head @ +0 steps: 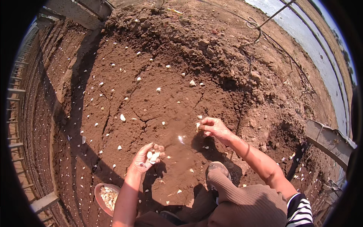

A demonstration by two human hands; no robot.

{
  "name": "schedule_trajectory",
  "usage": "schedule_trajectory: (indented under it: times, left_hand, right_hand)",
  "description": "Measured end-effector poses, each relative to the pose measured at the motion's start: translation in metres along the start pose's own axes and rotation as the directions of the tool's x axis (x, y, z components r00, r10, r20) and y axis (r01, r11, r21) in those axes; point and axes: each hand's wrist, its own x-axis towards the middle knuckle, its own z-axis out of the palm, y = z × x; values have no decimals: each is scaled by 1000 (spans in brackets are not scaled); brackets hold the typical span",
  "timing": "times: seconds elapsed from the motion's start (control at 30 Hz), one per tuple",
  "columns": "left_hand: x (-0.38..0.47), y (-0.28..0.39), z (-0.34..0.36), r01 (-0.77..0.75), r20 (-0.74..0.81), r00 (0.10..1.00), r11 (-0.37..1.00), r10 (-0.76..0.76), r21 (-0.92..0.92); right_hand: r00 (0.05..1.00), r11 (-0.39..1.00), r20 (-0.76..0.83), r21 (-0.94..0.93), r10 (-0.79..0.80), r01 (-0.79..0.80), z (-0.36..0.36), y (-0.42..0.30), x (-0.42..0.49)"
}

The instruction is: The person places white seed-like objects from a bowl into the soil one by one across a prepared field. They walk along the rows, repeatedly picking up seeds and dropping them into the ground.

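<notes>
My left hand (146,157) is cupped palm up with several peeled-looking white garlic cloves (153,156) in it. To the right, my right hand (214,129) pinches a single garlic clove (197,126) between thumb and fingertips, just over the brown soil (158,107). Another clove (200,117) sits on the ground right beyond those fingertips. Beside my left forearm lies a reddish bowl (99,195) filled with more garlic cloves (109,197), partly covered by the arm. Many cloves stand or lie spaced out across the cracked soil bed.
Rough clods form a raised bank (204,48) along the far and right sides. Concrete posts (76,12) stand at the upper left, and a concrete beam (329,139) at the right. A cord (283,49) runs along the bank. My shoe (219,167) rests on the soil.
</notes>
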Motion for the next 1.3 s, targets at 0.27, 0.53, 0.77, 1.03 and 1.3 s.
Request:
schedule_trajectory:
  times: [0.27, 0.53, 0.77, 1.03, 1.3]
  left_hand:
    - [38, 62, -72, -24, -614, 683, 852, 396, 523]
    - [80, 119, -164, 295, -500, 434, 406, 749, 865]
    - [120, 126, -133, 387, -346, 424, 178, 837, 905]
    - [110, 124, -125, 324, -241, 362, 121, 901, 938]
    - [101, 31, 37, -100, -340, 717, 573, 608, 813]
  right_hand:
    - [704, 405, -167, -896, -690, 185, -92, -25, 62]
    - [682, 205, -60, -970, -729, 134, -90, -40, 86]
    - [764, 204, -50, -973, -643, 108, -119, -48, 77]
    - [701, -56, 93, -996, -707, 76, -118, -33, 92]
    - [753, -2, -8, -1000, -658, -12, -123, -40, 79]
